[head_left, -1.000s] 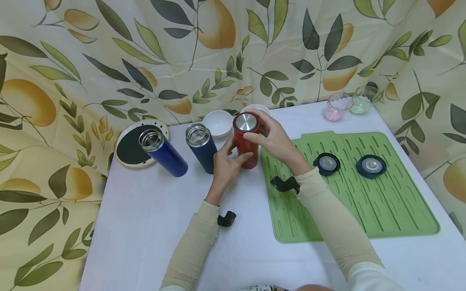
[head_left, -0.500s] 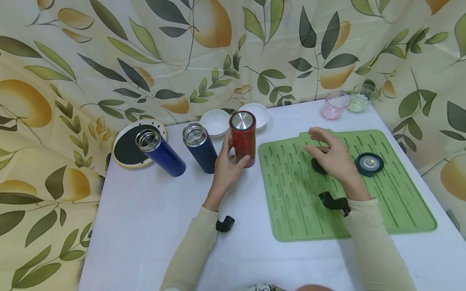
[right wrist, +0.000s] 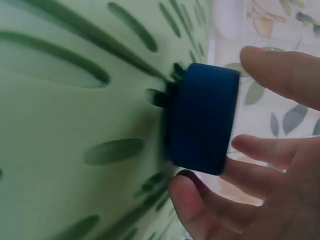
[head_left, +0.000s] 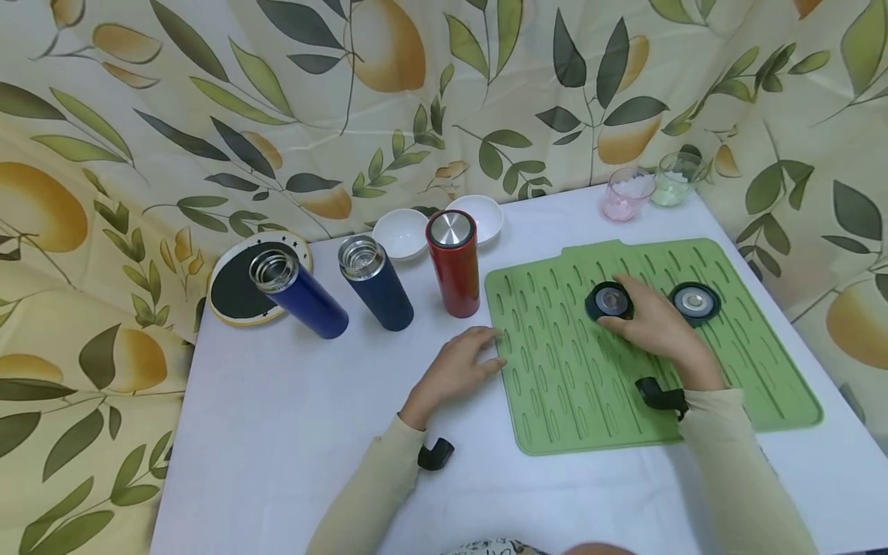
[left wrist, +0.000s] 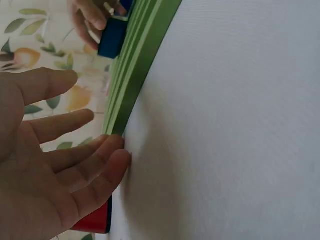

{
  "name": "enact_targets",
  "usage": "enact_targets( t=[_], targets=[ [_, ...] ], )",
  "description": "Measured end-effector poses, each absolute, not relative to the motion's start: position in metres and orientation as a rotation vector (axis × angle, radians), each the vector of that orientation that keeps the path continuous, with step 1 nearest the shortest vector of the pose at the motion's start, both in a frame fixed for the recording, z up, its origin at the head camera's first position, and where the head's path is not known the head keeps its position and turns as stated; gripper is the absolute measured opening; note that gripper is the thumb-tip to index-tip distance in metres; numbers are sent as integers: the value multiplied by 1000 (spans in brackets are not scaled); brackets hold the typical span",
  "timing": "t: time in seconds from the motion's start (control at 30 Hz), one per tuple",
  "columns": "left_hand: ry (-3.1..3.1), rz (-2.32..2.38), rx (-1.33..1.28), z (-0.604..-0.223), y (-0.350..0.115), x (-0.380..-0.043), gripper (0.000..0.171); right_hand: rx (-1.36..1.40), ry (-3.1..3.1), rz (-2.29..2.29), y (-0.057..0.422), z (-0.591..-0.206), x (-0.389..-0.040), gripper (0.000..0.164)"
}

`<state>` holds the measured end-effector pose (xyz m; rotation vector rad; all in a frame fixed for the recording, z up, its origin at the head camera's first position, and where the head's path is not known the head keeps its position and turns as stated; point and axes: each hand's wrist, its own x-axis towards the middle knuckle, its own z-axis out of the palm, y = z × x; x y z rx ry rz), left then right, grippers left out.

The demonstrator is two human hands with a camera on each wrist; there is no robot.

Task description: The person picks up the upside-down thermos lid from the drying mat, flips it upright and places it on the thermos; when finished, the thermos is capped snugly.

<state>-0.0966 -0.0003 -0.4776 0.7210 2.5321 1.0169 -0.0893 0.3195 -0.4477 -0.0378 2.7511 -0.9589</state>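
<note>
My right hand (head_left: 652, 320) is around a dark blue bottle lid (head_left: 609, 301) that lies underside up on the green mat (head_left: 555, 385). In the right wrist view the fingertips are close at one side of the lid (right wrist: 205, 120), with a gap between the thumb (right wrist: 270, 72) and the other side. My left hand (head_left: 454, 374) has loosely bent fingers with nothing in them, close over the mat's left edge. Upright behind it stands a red thermos (head_left: 456, 266) with a steel-topped lid. A second dark lid (head_left: 695, 303) lies right of my right hand.
Two lidless thermoses, a bright blue one (head_left: 305, 301) and a navy one (head_left: 381, 289), stand to the left. Behind them are a round black board (head_left: 243, 281) and white bowls (head_left: 401, 235). Pink (head_left: 627, 196) and green (head_left: 673, 181) glasses stand at the back right.
My right hand has left the red thermos and moved right to the nearer lid on the mat. My left hand has let go of the thermos and drawn back toward the mat's left edge.
</note>
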Motion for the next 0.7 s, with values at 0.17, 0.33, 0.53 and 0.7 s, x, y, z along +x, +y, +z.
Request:
enact_targets(
  t=[0.17,0.33,0.53,0.7],
  targets=[
    [2548,878,807,-478,6,-96,45,-13,2752,-937,319,-456,-92,86],
    [2545,821,844,-478,6,-96,45,-6,2820,-938,318,-460,-93,80],
    [2551,878,790,-475,7,-97,42,-25,2859,-1032,300,-458,-88,75],
    [2527,1104,677,-473,13,-101,37,-59,2863,-1110,274,-454,-85,74]
  ],
)
